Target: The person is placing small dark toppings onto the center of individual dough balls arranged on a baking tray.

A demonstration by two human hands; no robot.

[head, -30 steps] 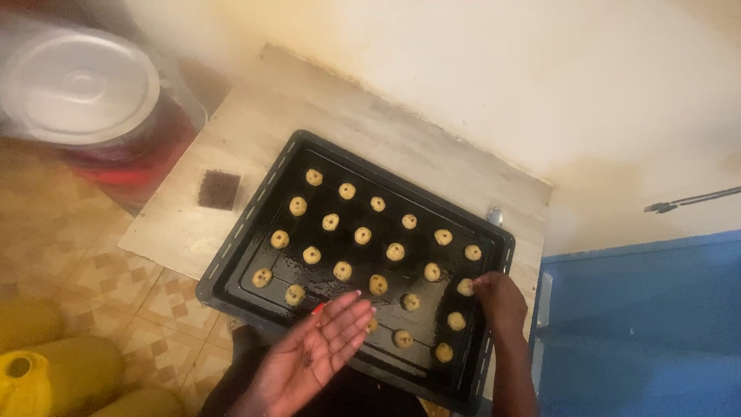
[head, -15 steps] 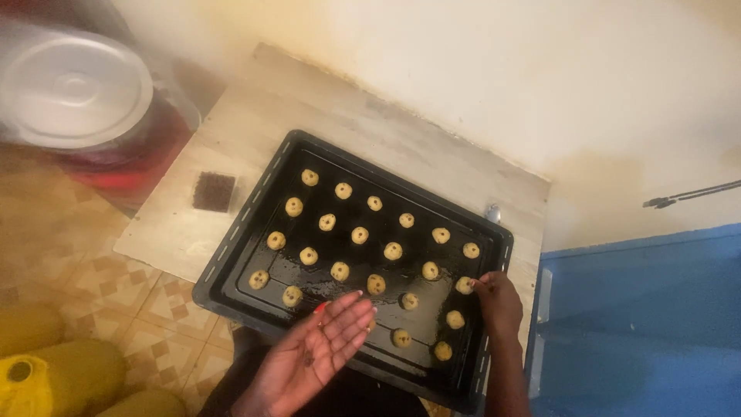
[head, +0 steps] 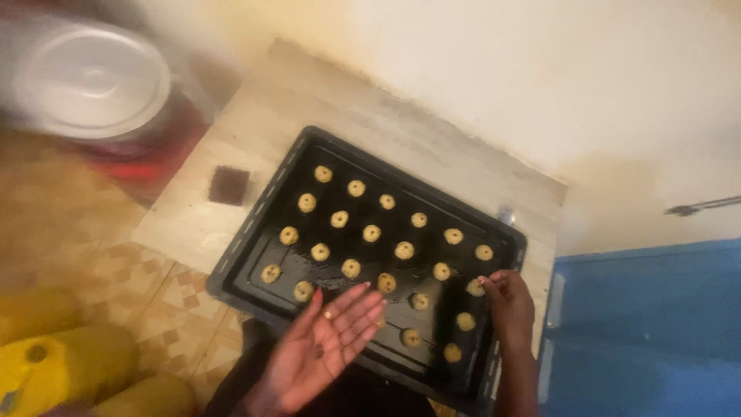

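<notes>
Right hand (head: 505, 305) pinches a dough ball (head: 474, 287) at the tray's (head: 255, 247) right edge; left hand (head: 324, 347) open wide, lower centre.

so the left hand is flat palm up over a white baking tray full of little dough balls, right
Not quite: the baking tray is black, not white, as the head view shows. The rest holds: the left hand lies open, palm up, over its near edge, and small dough balls sit in rows on it.
</notes>
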